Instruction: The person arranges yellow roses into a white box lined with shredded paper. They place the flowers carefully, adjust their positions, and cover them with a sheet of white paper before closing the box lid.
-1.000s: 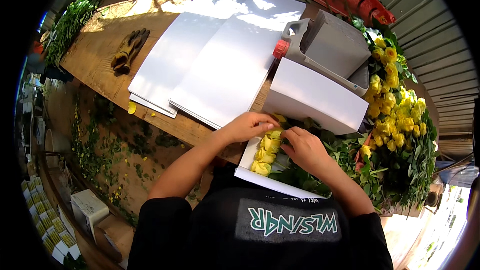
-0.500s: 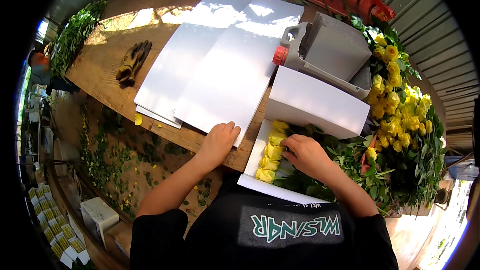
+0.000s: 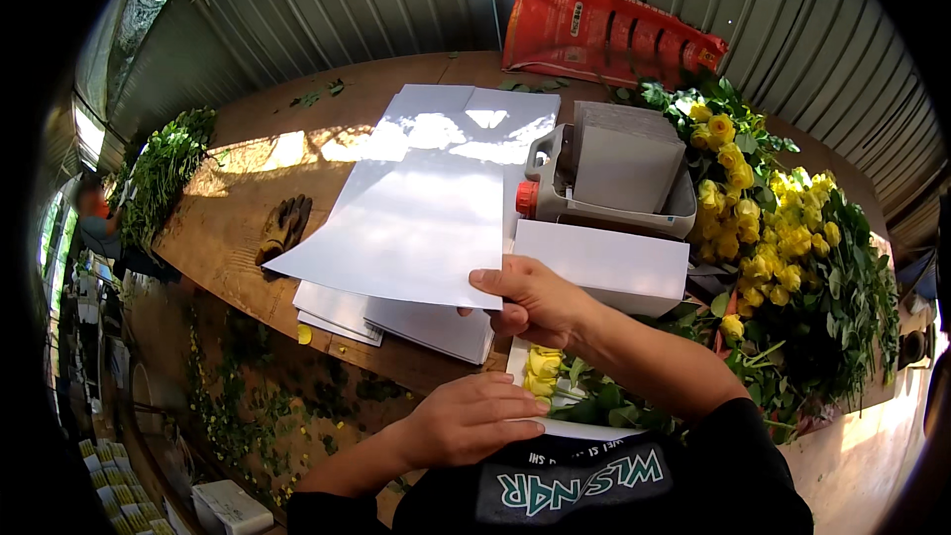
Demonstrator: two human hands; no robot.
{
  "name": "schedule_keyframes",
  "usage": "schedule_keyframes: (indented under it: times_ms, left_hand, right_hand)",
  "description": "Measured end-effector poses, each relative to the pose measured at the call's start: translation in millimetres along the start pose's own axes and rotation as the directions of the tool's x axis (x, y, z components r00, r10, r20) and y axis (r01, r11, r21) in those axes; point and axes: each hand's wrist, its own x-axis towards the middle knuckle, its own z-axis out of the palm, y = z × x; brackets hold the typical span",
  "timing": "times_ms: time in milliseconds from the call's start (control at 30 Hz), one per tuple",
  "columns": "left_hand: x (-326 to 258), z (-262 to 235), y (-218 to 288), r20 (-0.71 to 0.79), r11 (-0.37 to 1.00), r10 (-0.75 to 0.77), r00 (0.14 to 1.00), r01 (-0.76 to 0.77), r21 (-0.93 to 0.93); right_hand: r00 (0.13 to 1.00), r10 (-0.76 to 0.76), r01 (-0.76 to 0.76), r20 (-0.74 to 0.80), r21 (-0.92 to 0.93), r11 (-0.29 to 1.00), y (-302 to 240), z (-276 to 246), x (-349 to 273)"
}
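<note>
My right hand [image 3: 540, 305] pinches the near corner of a large white sheet [image 3: 426, 233] between thumb and fingers. The sheet is lifted and bowed above the stack of white sheets [image 3: 431, 327] on the table. My left hand [image 3: 471, 421] lies with fingers stretched out over the near left end of an open white box, holding nothing I can see. Inside that box, yellow roses [image 3: 541, 369] lie with heads at the left end and leafy stems [image 3: 604, 404] to the right. My right forearm hides part of them. The box's white far wall [image 3: 604, 256] stands up behind.
A cut-open grey jug with a red cap [image 3: 526, 199] holds grey cards [image 3: 626, 159]. Many yellow roses [image 3: 783, 248] are heaped at right. Gloves [image 3: 284, 228] and green foliage [image 3: 168, 173] lie left on the wooden table [image 3: 233, 238]. A red bag [image 3: 604, 35] leans at the back.
My right hand has left the roses and now holds a white sheet raised off the stack. My left hand has moved from the stack toward the box's near end. The view has tilted up.
</note>
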Motion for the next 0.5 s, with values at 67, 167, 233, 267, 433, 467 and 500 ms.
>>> schedule_keyframes:
  times_ms: [67,167,233,267,433,467,500]
  left_hand:
    - [-15.2,6.9,-46.5,0.002,0.655,-0.289,0.957,0.2,-0.729]
    - [-28.3,-42.2,-86.9,-0.121,0.049,-0.569,0.814,-0.113,-0.992]
    - [-0.3,-90.2,-108.1,-0.201,0.113,-0.427,0.881,-0.169,-0.979]
    - [13.3,-107.8,-113.5,-0.225,0.168,-0.372,0.901,-0.174,-0.97]
    - [67.8,-90.1,-123.3,-0.343,0.401,-0.367,0.865,-0.186,-0.897]
    - [81.6,-73.9,-120.4,-0.401,0.389,-0.383,0.832,-0.248,-0.887]
    - [90.9,-61.5,-117.6,-0.356,0.467,-0.316,0.879,-0.182,-0.865]
  right_hand:
    - [0.997,-0.029,0.044,0.065,-0.252,0.967,-27.7,7.2,-22.6]
    - [0.995,-0.05,0.097,0.085,-0.745,0.66,-35.5,27.9,-54.3]
    - [0.975,-0.223,0.111,0.02,-0.908,0.403,-31.3,0.3,-73.6]
    - [0.959,-0.281,0.058,-0.027,-0.955,0.292,-27.4,-15.9,-83.6]
    - [0.909,-0.391,-0.063,-0.143,-0.976,0.21,14.2,-72.9,-147.0]
    - [0.899,-0.313,-0.176,-0.306,-0.908,0.381,29.2,-84.3,-159.0]
    - [0.872,-0.205,-0.282,-0.443,-0.8,0.529,44.9,-92.9,-167.3]
